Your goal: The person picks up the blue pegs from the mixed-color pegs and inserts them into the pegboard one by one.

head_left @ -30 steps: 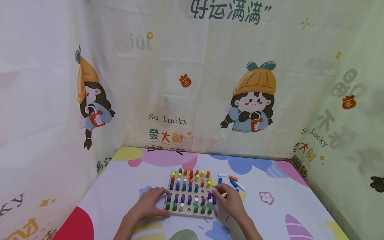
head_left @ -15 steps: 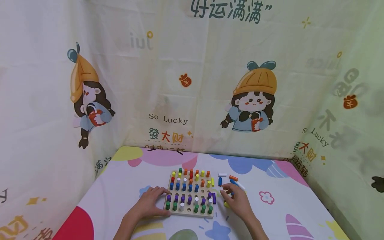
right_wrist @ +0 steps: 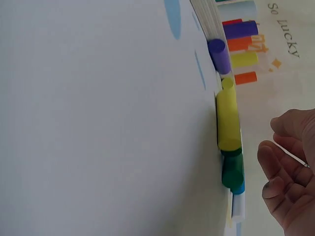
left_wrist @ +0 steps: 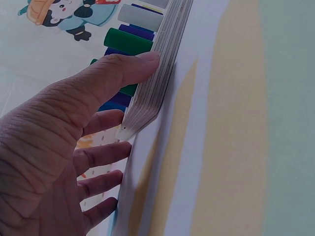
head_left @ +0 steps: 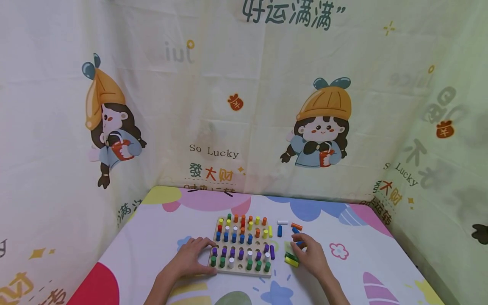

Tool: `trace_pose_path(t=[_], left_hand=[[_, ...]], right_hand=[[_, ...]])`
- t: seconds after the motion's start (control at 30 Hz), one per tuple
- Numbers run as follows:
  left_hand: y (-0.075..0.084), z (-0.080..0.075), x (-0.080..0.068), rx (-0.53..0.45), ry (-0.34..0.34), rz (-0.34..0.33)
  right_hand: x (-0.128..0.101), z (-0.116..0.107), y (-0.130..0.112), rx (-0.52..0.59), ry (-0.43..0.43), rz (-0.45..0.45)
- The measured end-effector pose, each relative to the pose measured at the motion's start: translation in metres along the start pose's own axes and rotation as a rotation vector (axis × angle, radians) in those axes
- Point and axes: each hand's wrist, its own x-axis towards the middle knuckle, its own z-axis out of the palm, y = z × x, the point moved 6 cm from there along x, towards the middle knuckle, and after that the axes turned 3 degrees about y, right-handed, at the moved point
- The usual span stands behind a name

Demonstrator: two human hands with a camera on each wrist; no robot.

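Note:
A wooden pegboard (head_left: 259, 272) holds rows of coloured pegs. At its near left corner lies my left hand (head_left: 188, 257), with the thumb on the front edge and a finger at the left side. In the left wrist view the left hand's fingers (left_wrist: 101, 184) are spread and fairly straight. My right hand (head_left: 310, 254) hovers by the loose pegs right of the board. A green peg (head_left: 292, 257) and a yellow peg (head_left: 291, 262) lie beside it, and a blue peg (head_left: 300, 244) is partly behind its fingers. The right wrist view shows those fingers (right_wrist: 269, 160) loosely bent, with nothing visible between them.
Close to the board's right side lie a purple peg (head_left: 272, 252) and another yellow peg (head_left: 270, 231). Farther back are a white peg (head_left: 282, 222), a blue peg (head_left: 280, 231) and an orange peg (head_left: 296, 226). A printed curtain (head_left: 263, 127) stands behind the table.
My right hand has moved right, from the board's right edge to the loose pegs, uncovering the purple, green and yellow ones. My left hand has stayed at the board.

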Motion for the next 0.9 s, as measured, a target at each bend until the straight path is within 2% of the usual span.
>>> trace_pose_path(t=[0.43, 0.67, 0.9], left_hand=[[0.002, -0.002, -0.001, -0.003, 0.003, 0.002], [0.0, -0.002, 0.0, -0.005, 0.001, -0.006], [-0.001, -0.001, 0.0, -0.009, 0.0, 0.003]], right_hand=[[0.004, -0.007, 0.014, -0.012, -0.017, 0.009], [0.009, -0.007, 0.023, -0.038, -0.061, 0.093], [0.01, -0.007, 0.025, -0.055, -0.094, 0.084]])
